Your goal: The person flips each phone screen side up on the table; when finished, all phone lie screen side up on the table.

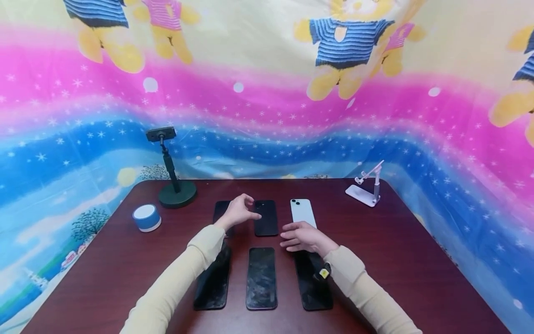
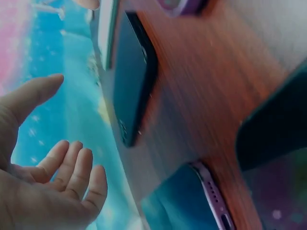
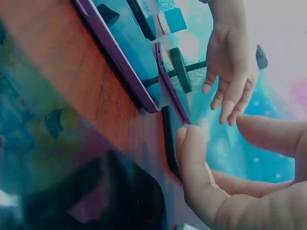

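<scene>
My left hand [image 1: 238, 211] hovers over the back row, between a dark phone [image 1: 221, 207] that it partly covers and a black phone [image 1: 265, 222] in the middle. Its thumb and fingers are apart, holding nothing, as the left wrist view also shows. My right hand [image 1: 306, 237] hangs with loosely bent fingers near the lower end of a white phone [image 1: 303, 211], which lies camera side up. Below that wrist lies a dark phone [image 1: 314, 287]. Two more front-row phones, one in the middle [image 1: 261, 278] and one at left [image 1: 213, 283], lie screen up.
At the back left stands a dark green phone stand [image 1: 177, 192], with a blue and white round container [image 1: 147, 218] before it. A white folding stand [image 1: 367, 192] is at the back right. Patterned cloth [image 1: 250, 116] hangs behind the brown table [image 1: 388, 260].
</scene>
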The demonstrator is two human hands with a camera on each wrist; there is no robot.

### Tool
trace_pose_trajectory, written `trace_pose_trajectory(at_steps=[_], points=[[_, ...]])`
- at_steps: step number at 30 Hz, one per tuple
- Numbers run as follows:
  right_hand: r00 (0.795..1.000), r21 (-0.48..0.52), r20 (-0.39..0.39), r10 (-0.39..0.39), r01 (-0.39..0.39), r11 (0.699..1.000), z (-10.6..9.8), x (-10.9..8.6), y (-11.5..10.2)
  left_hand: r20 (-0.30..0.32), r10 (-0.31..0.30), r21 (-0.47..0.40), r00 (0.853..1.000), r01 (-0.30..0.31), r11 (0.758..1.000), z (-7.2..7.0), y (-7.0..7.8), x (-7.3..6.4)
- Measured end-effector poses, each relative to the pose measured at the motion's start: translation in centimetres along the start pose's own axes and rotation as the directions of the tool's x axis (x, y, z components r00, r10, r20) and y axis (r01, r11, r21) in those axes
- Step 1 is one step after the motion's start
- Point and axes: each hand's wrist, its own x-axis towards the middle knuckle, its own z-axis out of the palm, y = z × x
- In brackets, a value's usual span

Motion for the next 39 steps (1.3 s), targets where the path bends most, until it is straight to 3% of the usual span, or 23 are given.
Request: trace_pose_trajectory(at_steps=[4,10,26,34,39], points=[[0.998,0.076,-0.052,0.042,-0.038,0.996,1.1,2.0,0.4,-0.023,-0.010,0.015,1.000,0.010,1.000,0.4,-1.1,0.8],[0.996,0.121,-0.061,0.063,-0.055,0.991,2.2,3.5,0.7,0.012,-0.041,-0.007,0.999,0.041,0.999,1.1,-2.5,1.2],[0.994,0.030,-0.096,0.059,-0.057,0.998,2.3,4.6,0.0,0.095,-0.047,-0.001,0.994,0.048,0.999,1.7,-3.2,4.1],[0.995,0.006,-0.095,0.031,-0.031,1.000,2.1,4.5,0.2,0.144,-0.055,0.014,0.988,0.053,0.998,2.3,-3.5,4.9],[0.994,0.019,-0.109,0.023,-0.022,1.000,1.8,4.5,0.4,0.144,-0.037,0.047,0.989,0.031,0.998,2.8,-3.3,5.3]])
